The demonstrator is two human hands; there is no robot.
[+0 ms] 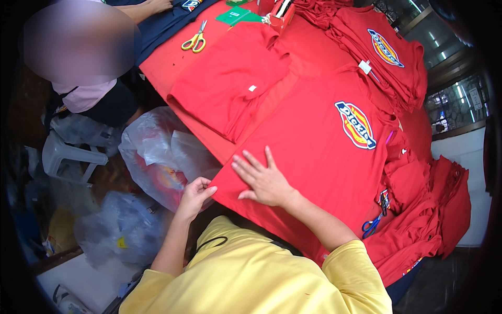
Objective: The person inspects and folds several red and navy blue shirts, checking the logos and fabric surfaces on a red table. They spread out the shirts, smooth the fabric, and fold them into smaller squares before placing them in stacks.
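Observation:
Spread flat before me on the table is a red T-shirt (308, 141) with an oval printed logo on its chest. The thumb and fingers of my left hand (196, 196) pinch the shirt's hem corner at the near table edge. My right hand (264, 180) lies palm down on the cloth close by, its fingers spread, holding nothing. Just beyond, another red shirt (225, 78) lies loosely folded with a small white tag showing.
Yellow-handled scissors (194, 42) and a green packet (238, 17) lie farther back. Piled red shirts (387, 52) sit at the far right, with blue-handled scissors (371, 226) nearer. Plastic bags (157, 141), a white stool (70, 156) and another person (91, 97) are at left.

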